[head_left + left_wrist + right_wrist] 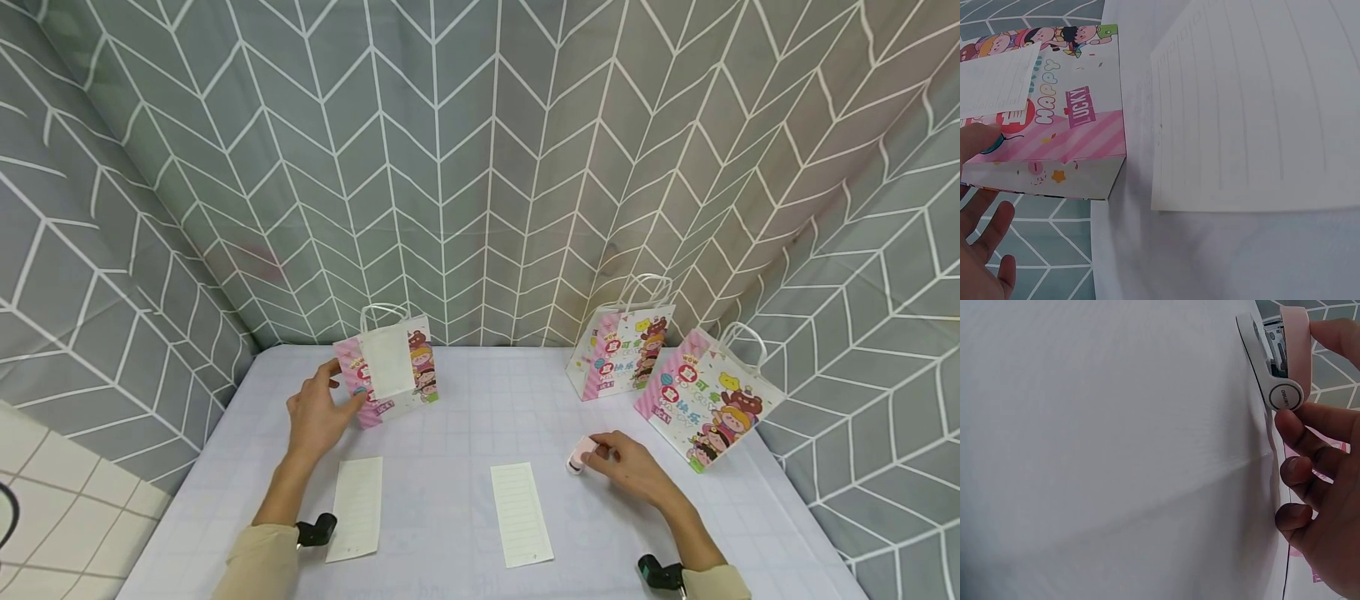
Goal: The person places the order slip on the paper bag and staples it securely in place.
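On the left of the table a pink and white cartoon paper gift bag (428, 358) stands upright, with a slip of lined paper (388, 360) against its front. My left hand (321, 412) grips the bag by its left side. In the left wrist view the thumb (975, 140) lies on the bag's printed front, while the other fingers reach round behind its side. Toward the right, a small pink and white stapler (1298, 353) is on or just above the table. My right hand (628, 468) pinches it between thumb and fingertips; its arms are spread apart.
Two similar gift bags, one upright (626, 354) and one tilted (708, 400), are at the back right. Two lined paper slips lie flat, a left one (357, 508) and a middle one (522, 515). A patterned curtain (465, 167) hangs behind the white-covered table (450, 467).
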Available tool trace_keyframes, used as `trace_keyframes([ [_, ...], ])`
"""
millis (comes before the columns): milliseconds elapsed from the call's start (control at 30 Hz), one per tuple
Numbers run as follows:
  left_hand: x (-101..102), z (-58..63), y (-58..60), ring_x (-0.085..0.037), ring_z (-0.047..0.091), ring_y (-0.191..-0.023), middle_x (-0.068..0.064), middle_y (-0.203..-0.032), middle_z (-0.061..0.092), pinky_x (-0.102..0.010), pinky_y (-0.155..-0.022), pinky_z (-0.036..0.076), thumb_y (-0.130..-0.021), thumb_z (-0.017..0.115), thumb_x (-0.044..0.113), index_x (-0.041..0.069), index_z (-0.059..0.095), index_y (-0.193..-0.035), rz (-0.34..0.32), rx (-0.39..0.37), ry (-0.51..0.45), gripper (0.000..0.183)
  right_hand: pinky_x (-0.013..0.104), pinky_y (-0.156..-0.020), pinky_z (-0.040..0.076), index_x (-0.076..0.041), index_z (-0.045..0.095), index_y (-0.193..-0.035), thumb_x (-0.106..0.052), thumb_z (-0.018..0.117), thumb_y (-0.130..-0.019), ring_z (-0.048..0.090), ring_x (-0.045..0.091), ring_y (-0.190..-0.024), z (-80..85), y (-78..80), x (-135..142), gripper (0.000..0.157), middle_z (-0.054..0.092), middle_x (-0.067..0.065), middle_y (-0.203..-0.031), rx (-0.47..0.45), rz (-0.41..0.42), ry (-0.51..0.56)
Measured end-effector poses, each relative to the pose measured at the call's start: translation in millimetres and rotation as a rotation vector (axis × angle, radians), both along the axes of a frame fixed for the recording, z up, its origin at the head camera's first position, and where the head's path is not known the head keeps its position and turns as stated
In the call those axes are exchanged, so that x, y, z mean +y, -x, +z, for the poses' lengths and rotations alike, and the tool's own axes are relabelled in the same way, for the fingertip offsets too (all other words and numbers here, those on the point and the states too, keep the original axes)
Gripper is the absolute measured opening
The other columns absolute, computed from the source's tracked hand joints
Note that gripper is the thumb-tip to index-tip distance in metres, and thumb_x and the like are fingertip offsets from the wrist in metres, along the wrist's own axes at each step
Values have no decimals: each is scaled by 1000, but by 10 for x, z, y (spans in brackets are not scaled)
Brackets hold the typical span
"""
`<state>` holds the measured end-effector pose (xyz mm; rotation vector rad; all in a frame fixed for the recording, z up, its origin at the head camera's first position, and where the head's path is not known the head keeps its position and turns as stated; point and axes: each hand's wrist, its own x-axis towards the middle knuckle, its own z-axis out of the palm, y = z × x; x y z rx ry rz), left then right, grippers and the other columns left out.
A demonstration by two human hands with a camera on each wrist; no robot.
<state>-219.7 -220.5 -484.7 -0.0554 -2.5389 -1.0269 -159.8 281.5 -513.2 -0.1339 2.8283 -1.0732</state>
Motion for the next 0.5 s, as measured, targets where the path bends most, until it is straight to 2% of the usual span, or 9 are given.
trace_keyframes([
  [500, -149, -33, -13, -36, 54, -110, -18, -139, 57, -63, -97, 22, -86, 79, 21, 2, 44, -144, 139, 14, -24, 70, 30, -73, 41, 1, 65, -128, -42, 70, -92, 49, 16, -86, 2, -3, 5, 56, 58, 1, -95, 6, 11, -1],
])
